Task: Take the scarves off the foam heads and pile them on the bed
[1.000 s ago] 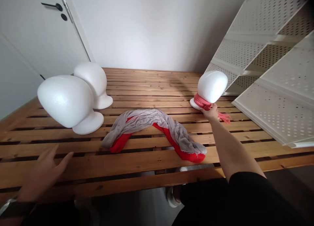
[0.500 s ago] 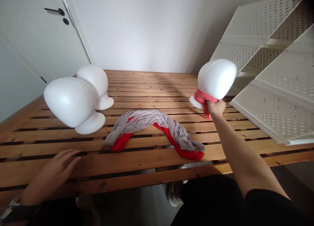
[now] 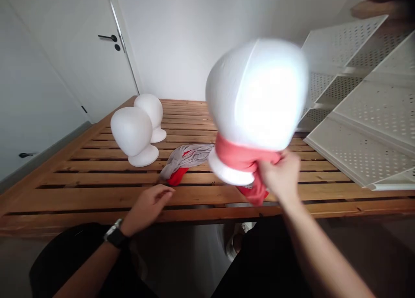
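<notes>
My right hand is closed around the neck of a white mannequin head. A coral-red scarf is wrapped round that neck, with a tail hanging under my fingers. The head is lifted off the slatted wooden table and looks slightly blurred. Above the table's front edge, my left hand holds nothing, its fingers loosely bent and apart from the thumb. It is nearest to a crumpled grey and red cloth, partly hidden behind the raised head.
Two more white mannequin heads, one nearer and one behind it, stand on the slatted wooden table at left. A white perforated rack stands at right. Blurred finger-like shapes show in the top right corner.
My right hand has raised the scarfed mannequin head from the table and brought it closer and leftward. My left hand has moved right, toward the cloth. The view has also shifted.
</notes>
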Available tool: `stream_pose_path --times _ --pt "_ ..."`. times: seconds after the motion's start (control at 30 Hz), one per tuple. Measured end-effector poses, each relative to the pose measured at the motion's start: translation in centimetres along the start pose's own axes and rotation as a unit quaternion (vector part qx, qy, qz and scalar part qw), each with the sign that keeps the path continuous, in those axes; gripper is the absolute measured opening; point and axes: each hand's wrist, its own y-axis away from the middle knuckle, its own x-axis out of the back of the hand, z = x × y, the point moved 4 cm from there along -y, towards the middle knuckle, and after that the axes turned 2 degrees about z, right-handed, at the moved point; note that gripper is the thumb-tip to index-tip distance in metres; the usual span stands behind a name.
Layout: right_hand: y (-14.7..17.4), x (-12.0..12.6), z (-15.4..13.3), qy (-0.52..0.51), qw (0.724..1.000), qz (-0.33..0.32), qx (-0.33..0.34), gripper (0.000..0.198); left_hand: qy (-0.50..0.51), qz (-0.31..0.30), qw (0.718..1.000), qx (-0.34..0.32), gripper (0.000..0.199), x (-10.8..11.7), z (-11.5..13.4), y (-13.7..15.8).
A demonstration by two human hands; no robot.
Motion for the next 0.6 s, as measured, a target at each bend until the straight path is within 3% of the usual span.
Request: stream_pose_path --times 0.1,0.17,0.23,0.3,0.37,0.47,0.6 --pt "7.1 -4.7 1.2 -0.033 0.996 -0.076 -0.033 0.009 0.118 -0.100 0.988 -0.002 0.037 -5.5 3.4 0.8" --pt "10.3 -7.3 2.3 -0.023 0.993 -0.112 -0.017 0.017 0.189 -0.132 0.972 0.047 0.045 -8.5 3.0 0.7" --pt "12.5 -9.2 3.4 -0.021 0.991 -0.131 -0.012 0.029 0.214 -0.119 0.961 0.126 0.055 -10.3 1.1 0.2" --pt "14.0 -10.5 4.4 -0.035 0.988 -0.152 -0.013 0.042 0.207 -0.106 0.955 0.185 0.062 -11.1 -1.0 -0.3" --pt "15.3 -11.5 5.0 -0.050 0.981 -0.188 -0.015 0.050 0.220 -0.118 0.948 0.194 0.063 -11.5 -1.9 -0.7" --pt "16.9 -12.3 5.3 -0.064 0.967 -0.245 -0.023 0.049 0.278 -0.132 0.939 0.155 0.058 -11.8 -1.3 -0.7" --pt "17.9 -11.9 4.9 -0.101 0.950 -0.292 -0.047 0.050 0.361 -0.069 0.921 0.127 0.053 -12.5 0.3 0.1"
